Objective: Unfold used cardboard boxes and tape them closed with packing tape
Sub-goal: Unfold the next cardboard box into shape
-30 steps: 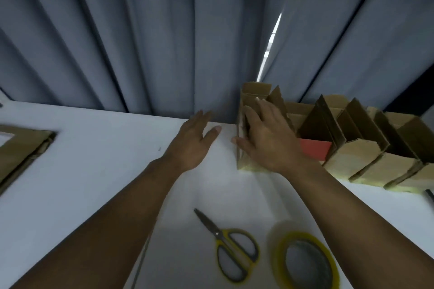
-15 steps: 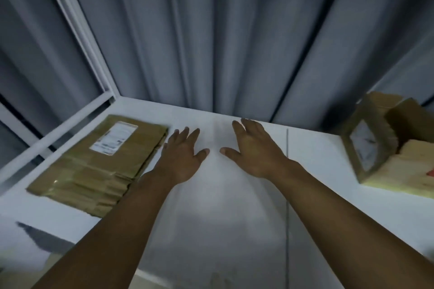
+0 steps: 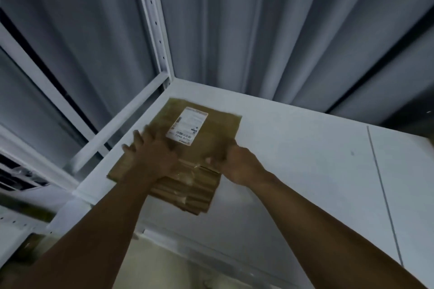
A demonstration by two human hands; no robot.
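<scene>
A stack of flattened brown cardboard boxes (image 3: 211, 131) lies at the far left corner of the white table (image 3: 305, 159). The top one carries a white shipping label (image 3: 187, 124). My left hand (image 3: 152, 155) lies on the stack's left part, fingers spread over the top sheet. My right hand (image 3: 237, 162) grips the right edge of the top flattened box, fingers curled around it. Old clear tape shows on the near end of the stack. No scissors or tape roll are in view.
A white metal shelf post (image 3: 155, 30) and crossbars (image 3: 117, 124) stand just left of the table corner. Grey curtains (image 3: 281, 30) hang behind the table. A thin seam (image 3: 382, 195) runs across the table top on the right.
The view has swung left, away from the open boxes, scissors and tape roll. Both hands moved from the bare table onto the flat stack, and my right hand has curled round its edge.
</scene>
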